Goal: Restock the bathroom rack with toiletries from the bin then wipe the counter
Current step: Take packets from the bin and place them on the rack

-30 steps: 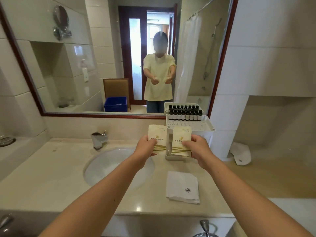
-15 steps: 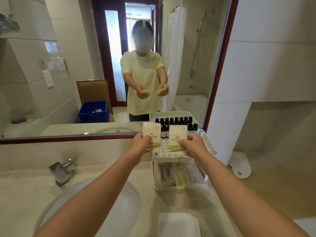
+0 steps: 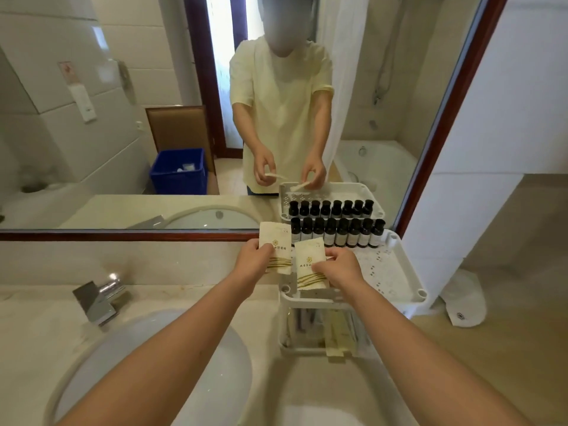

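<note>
Each hand pinches a cream, gold-striped sachet (image 3: 310,265) over the rack (image 3: 396,272).

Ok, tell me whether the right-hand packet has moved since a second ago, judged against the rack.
Yes. The right hand has carried its packet up from the rack's lower front onto the top tray.

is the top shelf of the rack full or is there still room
Still room. Small dark bottles fill only the back of the white rack; its perforated top shelf is bare in front.

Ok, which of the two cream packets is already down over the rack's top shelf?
The packet in the right hand, the right packet: its lower edge reaches the white rack. The left hand holds the left packet beside it.
</note>
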The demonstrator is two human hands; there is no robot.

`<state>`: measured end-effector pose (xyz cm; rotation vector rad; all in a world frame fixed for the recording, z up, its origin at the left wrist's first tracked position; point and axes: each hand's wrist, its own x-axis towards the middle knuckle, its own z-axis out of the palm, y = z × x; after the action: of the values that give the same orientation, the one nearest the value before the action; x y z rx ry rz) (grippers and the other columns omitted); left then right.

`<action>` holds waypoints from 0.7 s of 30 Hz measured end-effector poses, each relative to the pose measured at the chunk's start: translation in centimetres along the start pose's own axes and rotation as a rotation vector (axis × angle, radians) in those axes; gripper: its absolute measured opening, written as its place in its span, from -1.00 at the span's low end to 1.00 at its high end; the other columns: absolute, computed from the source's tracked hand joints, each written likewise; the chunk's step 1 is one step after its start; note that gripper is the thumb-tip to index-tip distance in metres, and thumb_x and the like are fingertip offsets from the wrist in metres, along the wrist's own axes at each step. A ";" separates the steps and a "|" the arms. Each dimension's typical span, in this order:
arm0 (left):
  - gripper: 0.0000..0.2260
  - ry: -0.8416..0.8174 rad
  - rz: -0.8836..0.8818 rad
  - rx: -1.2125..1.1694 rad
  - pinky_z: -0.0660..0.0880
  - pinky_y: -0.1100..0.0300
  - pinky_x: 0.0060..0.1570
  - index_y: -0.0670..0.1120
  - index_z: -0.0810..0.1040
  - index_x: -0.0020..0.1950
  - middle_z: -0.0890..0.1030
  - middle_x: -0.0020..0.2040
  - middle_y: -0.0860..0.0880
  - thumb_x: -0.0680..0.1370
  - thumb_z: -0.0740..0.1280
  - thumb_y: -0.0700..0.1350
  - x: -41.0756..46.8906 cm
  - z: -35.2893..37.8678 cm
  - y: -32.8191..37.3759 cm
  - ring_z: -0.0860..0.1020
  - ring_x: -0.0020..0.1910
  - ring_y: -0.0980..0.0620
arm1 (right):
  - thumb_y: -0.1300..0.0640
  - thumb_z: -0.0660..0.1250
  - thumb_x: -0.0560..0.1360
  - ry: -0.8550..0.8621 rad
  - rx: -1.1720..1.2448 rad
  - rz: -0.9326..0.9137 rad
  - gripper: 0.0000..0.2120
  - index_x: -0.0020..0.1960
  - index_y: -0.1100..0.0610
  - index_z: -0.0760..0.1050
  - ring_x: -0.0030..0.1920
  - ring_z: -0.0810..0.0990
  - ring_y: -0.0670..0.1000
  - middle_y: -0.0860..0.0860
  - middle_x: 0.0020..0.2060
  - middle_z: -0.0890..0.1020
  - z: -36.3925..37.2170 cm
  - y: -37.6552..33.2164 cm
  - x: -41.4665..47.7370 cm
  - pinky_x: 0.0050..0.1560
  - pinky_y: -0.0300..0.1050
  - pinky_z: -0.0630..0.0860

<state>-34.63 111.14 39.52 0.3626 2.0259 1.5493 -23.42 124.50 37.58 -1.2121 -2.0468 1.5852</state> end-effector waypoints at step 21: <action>-0.78 0.003 0.027 0.065 0.42 0.46 -0.47 -0.23 0.55 0.19 0.63 0.11 -0.13 0.57 0.32 -0.21 1.4 2.0 -0.4 0.50 -0.26 0.18 | -0.02 0.32 0.53 -0.057 -0.325 0.002 -0.78 0.11 0.06 0.55 -0.18 0.59 0.07 0.02 -0.21 0.57 0.3 0.8 1.3 -0.17 -0.09 0.51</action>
<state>-34.55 113.38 38.36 0.4148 2.0857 1.5030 -24.07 125.34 36.42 -1.2853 -2.4100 1.3357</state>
